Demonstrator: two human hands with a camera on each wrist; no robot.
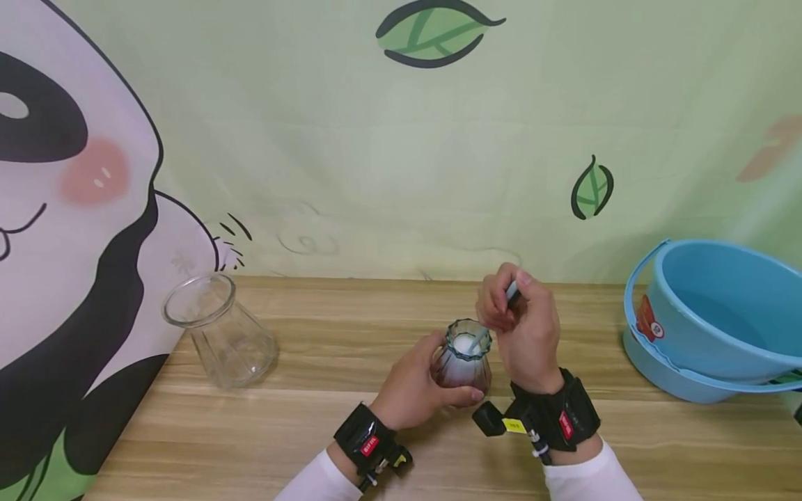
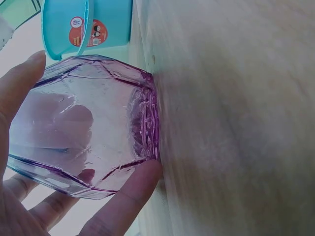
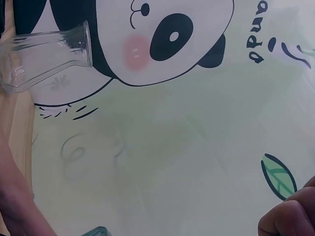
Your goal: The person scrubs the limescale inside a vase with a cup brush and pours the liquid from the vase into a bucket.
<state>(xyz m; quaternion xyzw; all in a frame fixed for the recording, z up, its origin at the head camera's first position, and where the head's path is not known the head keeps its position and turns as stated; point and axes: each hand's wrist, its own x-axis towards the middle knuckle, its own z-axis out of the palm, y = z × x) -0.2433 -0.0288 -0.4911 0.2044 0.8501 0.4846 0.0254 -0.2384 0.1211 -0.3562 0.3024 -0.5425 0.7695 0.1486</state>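
Observation:
A small faceted glass vase (image 1: 462, 376) with a scalloped teal rim and a purple lower part stands on the table before me. My left hand (image 1: 407, 386) grips it round the side, thumb toward the front. In the left wrist view the vase (image 2: 110, 118) is seen through its clear purple wall, fingers around it and its base at the tabletop. My right hand (image 1: 523, 330) holds a slim pale stick-like tool (image 1: 480, 339), which slants down through the vase's mouth. Something white shows inside the mouth; its kind is unclear. In the right wrist view only curled fingers (image 3: 288, 219) appear.
A clear glass jar (image 1: 232, 348) stands on the wooden table (image 1: 301, 431) to the left. At the right is a light blue bucket (image 1: 702, 334) with a handle. A green cloth (image 1: 313, 139) printed with a panda and leaves hangs behind.

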